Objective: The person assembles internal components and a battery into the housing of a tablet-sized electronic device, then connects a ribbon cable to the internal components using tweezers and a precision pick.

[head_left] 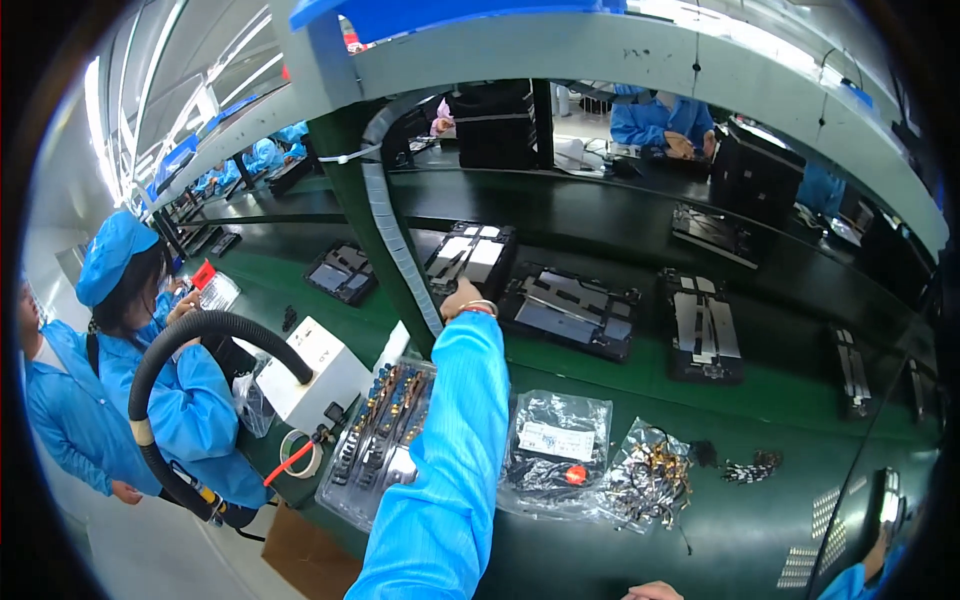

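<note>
My left arm in a blue sleeve stretches forward across the bench. My left hand (464, 299), with a bracelet at the wrist, is closed at the near edge of an opened tablet-like device (472, 250) with silver panels in a black frame. The fingertips are partly hidden. Only a small piece of my right hand (655, 592) shows at the lower edge, its fingers out of sight. Beneath my left forearm lies a clear plastic tray (375, 440) with rows of small cable parts. To its right are a clear bag with a white label (556, 441) and a bag of loose cables (650, 473).
More opened devices (572, 310) (703, 325) lie along the green line. A green post (375, 225) stands left of my hand. A white box with a black hose (312, 370) and a tape roll (302, 455) sit left. Co-workers (170, 380) in blue are nearby.
</note>
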Available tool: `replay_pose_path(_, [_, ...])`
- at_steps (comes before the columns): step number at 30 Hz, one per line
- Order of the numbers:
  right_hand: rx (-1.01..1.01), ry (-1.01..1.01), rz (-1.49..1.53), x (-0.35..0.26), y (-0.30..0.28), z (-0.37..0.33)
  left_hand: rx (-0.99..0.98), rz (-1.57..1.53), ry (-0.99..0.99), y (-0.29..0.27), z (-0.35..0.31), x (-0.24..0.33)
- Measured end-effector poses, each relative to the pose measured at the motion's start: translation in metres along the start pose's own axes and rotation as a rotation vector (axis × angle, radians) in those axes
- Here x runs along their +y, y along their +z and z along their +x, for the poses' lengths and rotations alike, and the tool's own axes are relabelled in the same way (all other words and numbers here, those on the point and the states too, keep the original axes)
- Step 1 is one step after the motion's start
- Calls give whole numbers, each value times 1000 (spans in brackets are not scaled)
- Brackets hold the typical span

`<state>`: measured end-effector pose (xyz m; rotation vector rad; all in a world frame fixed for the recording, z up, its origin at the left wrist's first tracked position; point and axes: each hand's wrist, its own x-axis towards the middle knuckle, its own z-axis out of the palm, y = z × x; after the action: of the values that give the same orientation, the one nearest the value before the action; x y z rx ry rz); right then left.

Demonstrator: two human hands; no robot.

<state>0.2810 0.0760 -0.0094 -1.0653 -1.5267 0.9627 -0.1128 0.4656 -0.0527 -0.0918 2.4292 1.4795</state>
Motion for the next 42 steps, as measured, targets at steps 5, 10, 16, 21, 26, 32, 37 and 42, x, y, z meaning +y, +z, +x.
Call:
replay_pose_path(5, [-101, -149, -34, 12, 1, 14, -96, -270, -26, -16, 14, 4])
replay_pose_path(10, [-117, -155, -57, 8, 4, 12, -86, -556, -70, -17, 8, 12])
replay_pose_path(16, [86, 123, 58, 27, -5, -20, -704, -930, -5, -54, -84, 11])
replay_pose_path(21, [426, 152, 630, 14, -17, -6, -1285, -760, 44, -212, -189, -36])
replay_pose_path(26, [431, 399, 981, -6, -47, -17, -1447, -591, 68, -364, -228, -125])
replay_pose_path(32, [-65, 368, 816, 17, -97, -58, -1406, -367, 140, -421, -211, -224])
replay_pose_path(37, [95, 296, 533, 13, -70, -81, -1307, -278, 413, -419, -212, -246])
replay_pose_path(42, [328, 411, 314, 9, -56, -93, -1192, -57, 849, -387, -200, -287])
